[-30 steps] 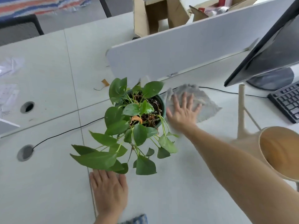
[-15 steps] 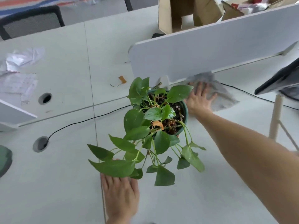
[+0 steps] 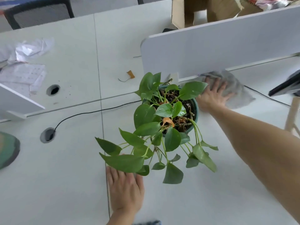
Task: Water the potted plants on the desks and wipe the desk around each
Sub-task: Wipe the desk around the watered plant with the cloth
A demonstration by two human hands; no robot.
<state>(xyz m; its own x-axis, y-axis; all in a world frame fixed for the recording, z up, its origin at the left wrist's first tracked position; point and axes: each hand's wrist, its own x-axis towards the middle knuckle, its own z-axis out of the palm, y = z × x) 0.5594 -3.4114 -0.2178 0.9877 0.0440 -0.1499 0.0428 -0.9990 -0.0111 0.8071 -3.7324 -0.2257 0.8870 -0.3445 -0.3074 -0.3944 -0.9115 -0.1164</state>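
A leafy green potted plant (image 3: pixel 164 120) in a dark green pot (image 3: pixel 195 109) stands on the white desk (image 3: pixel 65 176). Behind and to the right of the pot, my right hand (image 3: pixel 212 96) presses flat, fingers spread, on a grey cloth (image 3: pixel 235 90) that lies against the foot of the white divider panel (image 3: pixel 219 44). My left hand (image 3: pixel 126 192) rests flat on the desk in front of the plant, its fingertips under the trailing leaves.
A black cable (image 3: pixel 90 113) runs from a grommet hole (image 3: pixel 47 135) behind the pot. The beige spout of a watering can (image 3: pixel 292 116) and a monitor corner (image 3: pixel 285 86) sit at the right edge. Papers (image 3: pixel 24 69) lie far left, cardboard boxes (image 3: pixel 207 10) beyond the divider.
My right hand has slid the cloth away from me and up against the divider's foot. The view swung left, taking the monitor, keyboard and watering can body out of sight. My left hand stayed put.
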